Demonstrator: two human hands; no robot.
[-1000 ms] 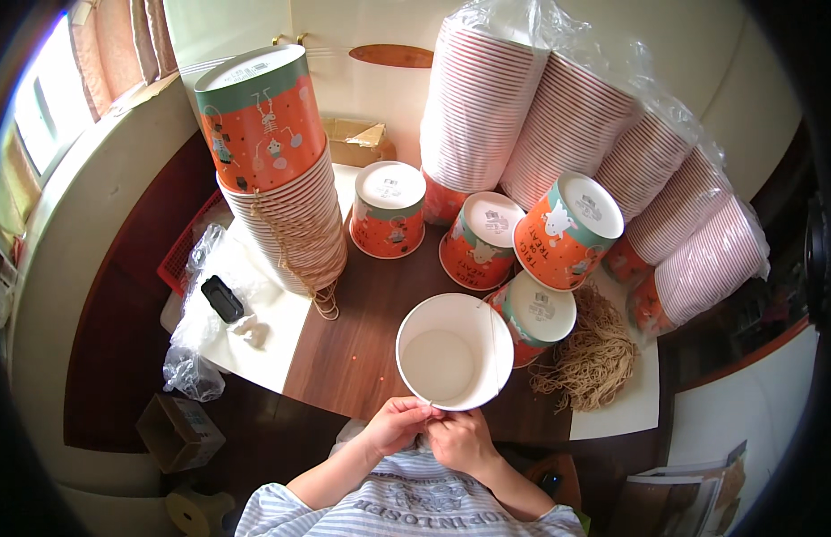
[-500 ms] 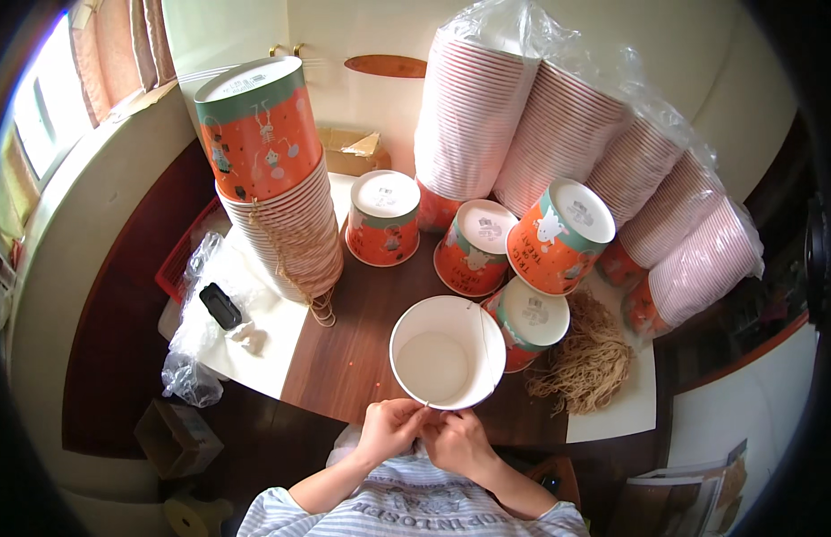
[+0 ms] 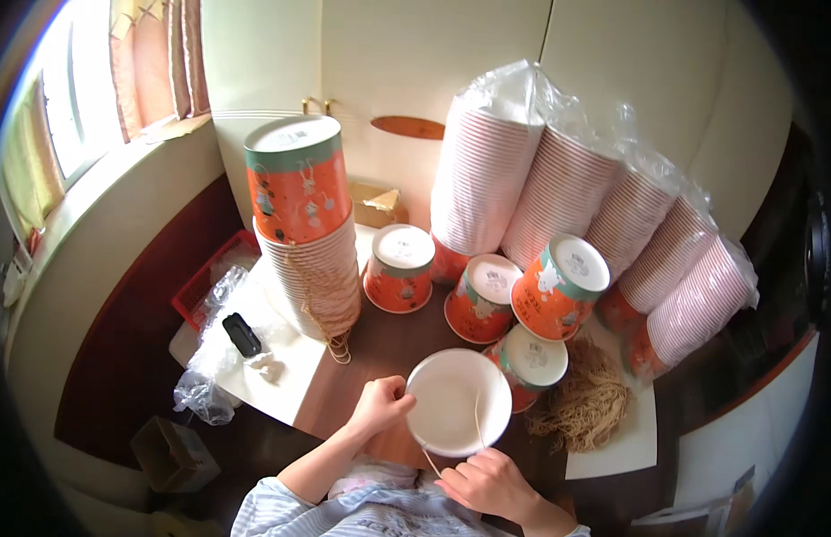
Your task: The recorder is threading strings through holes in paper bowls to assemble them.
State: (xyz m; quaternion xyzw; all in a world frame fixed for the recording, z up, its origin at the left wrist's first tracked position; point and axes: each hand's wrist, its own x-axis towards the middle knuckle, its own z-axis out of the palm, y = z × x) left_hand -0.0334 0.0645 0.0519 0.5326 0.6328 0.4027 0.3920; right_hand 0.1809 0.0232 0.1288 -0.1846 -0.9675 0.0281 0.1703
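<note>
A white-lined paper bucket [image 3: 449, 403] stands mouth up at the near edge of the table. My left hand [image 3: 380, 410] is closed on its left rim, with the fingertips partly hidden. A thin cord [image 3: 431, 460] passes at the near rim and runs to my right hand [image 3: 494, 486], whose fingers are pinched around it. More cord hangs across the bucket's inner wall on the right. Just beyond it, an upturned orange and green bucket [image 3: 534, 355] sits close to the rim, and a tangled bundle of tan cords [image 3: 587, 398] lies to the right.
A tall bucket stack [image 3: 306, 268], draped with cords, stands at left. Several upturned buckets [image 3: 560, 286] occupy the middle, with plastic-wrapped stacks [image 3: 487, 179] behind. A black tray [image 3: 242, 334], plastic film [image 3: 205, 394] and a red basket [image 3: 214, 279] lie left. A cardboard box [image 3: 172, 455] is below.
My hands have parted from the near rim: the left moved to the bucket's left side, the right moved right and nearer with the cord. The view has tilted up.
</note>
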